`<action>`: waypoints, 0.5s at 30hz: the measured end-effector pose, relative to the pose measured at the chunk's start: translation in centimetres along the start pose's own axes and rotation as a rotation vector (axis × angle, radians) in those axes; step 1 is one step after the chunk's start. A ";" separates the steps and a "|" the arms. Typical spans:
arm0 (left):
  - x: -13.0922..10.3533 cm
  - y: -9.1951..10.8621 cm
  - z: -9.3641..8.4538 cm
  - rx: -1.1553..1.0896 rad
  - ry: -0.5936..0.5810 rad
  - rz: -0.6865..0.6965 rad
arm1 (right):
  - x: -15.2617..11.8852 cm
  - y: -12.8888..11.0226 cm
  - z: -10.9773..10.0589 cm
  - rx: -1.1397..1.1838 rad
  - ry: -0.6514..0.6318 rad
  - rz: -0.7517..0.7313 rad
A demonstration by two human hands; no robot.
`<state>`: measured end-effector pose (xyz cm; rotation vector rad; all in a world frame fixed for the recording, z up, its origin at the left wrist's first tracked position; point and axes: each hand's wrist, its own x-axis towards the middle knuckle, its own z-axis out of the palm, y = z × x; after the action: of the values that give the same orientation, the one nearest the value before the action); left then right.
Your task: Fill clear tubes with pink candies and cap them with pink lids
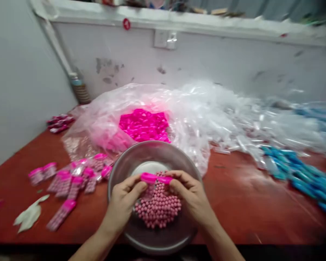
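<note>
Over a metal bowl [116, 224], my left hand [125, 197] pinches the left end of a bright pink plastic piece [157, 178]. A clear part seems to hang below it near my left fingers, though blur hides its shape. My right hand [188, 194] is closed on the right end of the pink plastic, thumb and fingers together. Beneath both hands, a heap of dusty pink beads [160, 212] lies in the bowl, with something white and round [146, 168] behind it.
Pink-capped packs of beads [63, 183] lie left of the bowl on the red table [233, 203], near a pale scrap [29, 214]. Behind sits an open clear bag [97, 105] of pink pieces [143, 125]. Clear plastic [220, 108] and blue bundles [306, 174] are at right.
</note>
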<state>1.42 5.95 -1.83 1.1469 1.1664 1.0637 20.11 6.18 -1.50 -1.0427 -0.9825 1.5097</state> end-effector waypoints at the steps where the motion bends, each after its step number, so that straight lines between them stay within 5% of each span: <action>1: -0.1 0.3 0.0 0.017 -0.028 0.029 | 0.3 0.1 0.0 0.044 -0.004 0.025; 9: -1.1 1.0 0.4 0.211 -0.156 0.192 | 1.0 -0.8 2.1 0.241 -0.275 0.407; 15: -1.1 0.5 -0.1 0.333 -0.138 0.293 | 1.0 -0.2 3.1 0.293 -0.200 0.409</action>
<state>1.16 4.95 -1.16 1.6662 1.1142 1.0104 17.05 7.01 -0.53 -0.9278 -0.6742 2.0571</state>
